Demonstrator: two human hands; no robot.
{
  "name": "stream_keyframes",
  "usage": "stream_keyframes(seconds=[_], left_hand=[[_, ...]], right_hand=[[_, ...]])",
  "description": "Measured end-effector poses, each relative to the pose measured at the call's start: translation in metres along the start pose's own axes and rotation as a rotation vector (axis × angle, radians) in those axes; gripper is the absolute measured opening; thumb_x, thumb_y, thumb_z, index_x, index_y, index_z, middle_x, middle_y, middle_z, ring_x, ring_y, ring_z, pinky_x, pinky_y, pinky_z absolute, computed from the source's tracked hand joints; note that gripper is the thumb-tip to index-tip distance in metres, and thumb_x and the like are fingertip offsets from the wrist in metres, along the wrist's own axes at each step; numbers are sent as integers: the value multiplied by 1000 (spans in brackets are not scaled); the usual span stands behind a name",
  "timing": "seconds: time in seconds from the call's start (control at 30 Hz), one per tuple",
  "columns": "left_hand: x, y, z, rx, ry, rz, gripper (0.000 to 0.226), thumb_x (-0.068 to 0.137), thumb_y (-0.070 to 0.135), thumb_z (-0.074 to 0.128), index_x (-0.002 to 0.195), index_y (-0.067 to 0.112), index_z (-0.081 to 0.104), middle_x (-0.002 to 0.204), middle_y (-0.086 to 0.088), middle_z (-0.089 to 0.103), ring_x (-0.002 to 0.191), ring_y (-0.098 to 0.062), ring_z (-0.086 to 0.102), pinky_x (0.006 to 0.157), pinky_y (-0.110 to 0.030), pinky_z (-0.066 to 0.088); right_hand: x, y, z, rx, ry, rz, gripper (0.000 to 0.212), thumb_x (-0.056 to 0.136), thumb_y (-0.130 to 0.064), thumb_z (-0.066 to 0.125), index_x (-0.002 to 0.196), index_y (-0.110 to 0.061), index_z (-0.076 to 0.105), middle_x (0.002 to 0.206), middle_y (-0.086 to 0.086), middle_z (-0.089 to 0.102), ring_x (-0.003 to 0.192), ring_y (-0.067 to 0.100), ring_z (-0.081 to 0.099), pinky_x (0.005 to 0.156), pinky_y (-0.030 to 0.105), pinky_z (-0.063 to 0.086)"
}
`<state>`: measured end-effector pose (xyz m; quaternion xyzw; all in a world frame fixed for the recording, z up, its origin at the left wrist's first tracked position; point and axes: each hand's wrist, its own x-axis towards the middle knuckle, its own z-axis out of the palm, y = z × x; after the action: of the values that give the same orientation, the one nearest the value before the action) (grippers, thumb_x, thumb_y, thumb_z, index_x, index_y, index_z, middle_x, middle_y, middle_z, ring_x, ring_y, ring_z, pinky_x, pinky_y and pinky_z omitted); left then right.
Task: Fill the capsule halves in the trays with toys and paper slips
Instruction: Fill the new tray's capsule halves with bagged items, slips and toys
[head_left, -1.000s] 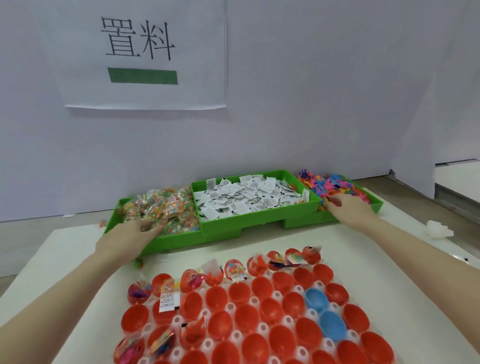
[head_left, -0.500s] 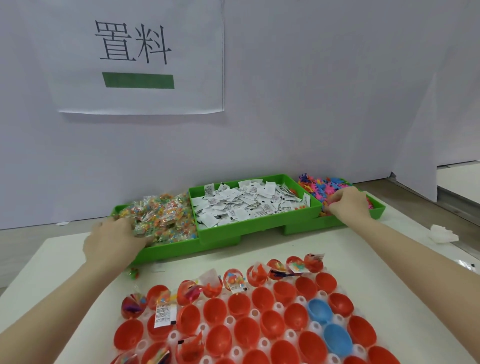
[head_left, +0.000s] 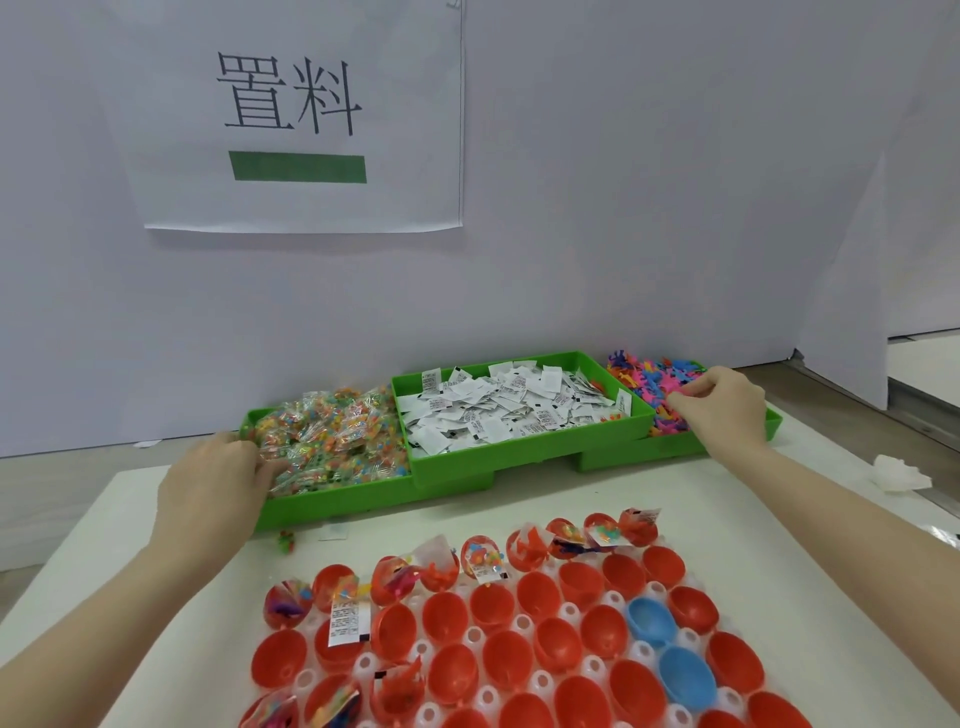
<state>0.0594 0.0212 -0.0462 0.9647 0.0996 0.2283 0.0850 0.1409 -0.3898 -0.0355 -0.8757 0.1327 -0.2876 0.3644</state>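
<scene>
Reaching forward, both hands sit at the row of three green bins at the far edge of the desk (head_left: 779, 519). The left hand (head_left: 213, 493) rests at the near-left corner of the left bin (head_left: 332, 501), its fingers curled into the heap of clear toy packets (head_left: 332, 436); whether a packet is actually gripped cannot be told. The right hand (head_left: 722, 410) lies over the right bin (head_left: 774, 423), fingers curled with the tips in the pile of small coloured plastic toys (head_left: 660, 379); a firm pinch cannot be confirmed. The hands are well apart, with the middle bin (head_left: 519, 462) of white paper slips (head_left: 509, 410) between them.

The capsule tray (head_left: 519, 644) occupies the near part of the desk. Most capsule halves are red; two blue halves (head_left: 670, 649) sit at the right. The far row and several left-side halves hold packets and slips; the central halves hold nothing visible.

A paper sign (head_left: 301, 114) with printed characters and a green bar hangs on the wall. A crumpled white piece (head_left: 898, 475) lies at the right of the desk.
</scene>
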Motion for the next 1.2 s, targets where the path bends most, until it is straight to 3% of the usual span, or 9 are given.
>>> stream_keyframes(seconds=[0.2,0.27,0.37,0.47,0.57,0.73,0.93,1.03,1.2], left_hand=[[-14,10,-18,-665,278,-213,31,89,37,55,72,12,57,68,2,66,53,-14,63,63,-30,43],[-25,15,-27,-867,286,-263,26,89,37,56,70,18,56,58,7,67,43,-5,60,57,-27,49],[-45,26,-40,-1124,260,-328,21,86,34,58,73,18,57,54,10,66,37,-3,53,44,-13,46],[-61,41,-54,-1313,148,-380,20,80,35,58,76,16,61,54,6,66,38,-1,52,44,-8,45],[-75,52,-65,-1370,43,-349,20,74,31,60,79,13,66,63,3,70,47,-4,60,52,-9,49],[-85,62,-76,-1429,-125,-304,14,74,15,64,84,6,68,74,-8,73,62,-17,70,57,-13,53],[-92,74,-87,-1388,-213,-269,10,60,21,71,66,14,76,65,-8,71,57,-13,68,47,-13,49],[-93,77,-94,-1381,-247,-238,11,57,22,72,67,18,75,64,-7,70,53,-13,67,48,-14,49],[-94,79,-98,-1381,-283,-241,6,61,12,75,65,8,73,61,-10,69,50,-16,66,47,-14,49]], right_hand=[[2,-16,-2,195,44,82,7,82,-4,63,83,-6,56,82,12,64,65,16,61,61,31,49],[2,-26,0,361,36,157,14,82,0,63,90,-7,53,73,9,64,47,4,60,50,20,51],[0,-46,4,482,-126,199,27,84,4,55,104,-13,47,70,3,61,51,10,55,49,19,46],[-10,-69,11,507,-335,127,19,85,6,43,87,-7,56,66,6,56,47,11,52,41,15,43],[-24,-93,20,532,-454,147,20,80,3,40,65,-7,49,57,7,47,33,11,42,33,16,32],[-46,-119,39,169,-672,-82,28,82,-15,47,55,-12,39,57,3,42,50,17,38,51,25,30],[-55,-118,57,-29,-550,-324,50,94,-29,43,47,-16,30,44,-1,27,45,18,29,54,29,26],[-58,-122,57,-276,-635,-369,41,97,-29,37,71,-6,59,67,7,56,58,20,46,56,27,33],[-57,-127,54,-433,-750,-361,59,78,-47,66,106,5,64,113,20,63,102,32,61,89,44,49]])
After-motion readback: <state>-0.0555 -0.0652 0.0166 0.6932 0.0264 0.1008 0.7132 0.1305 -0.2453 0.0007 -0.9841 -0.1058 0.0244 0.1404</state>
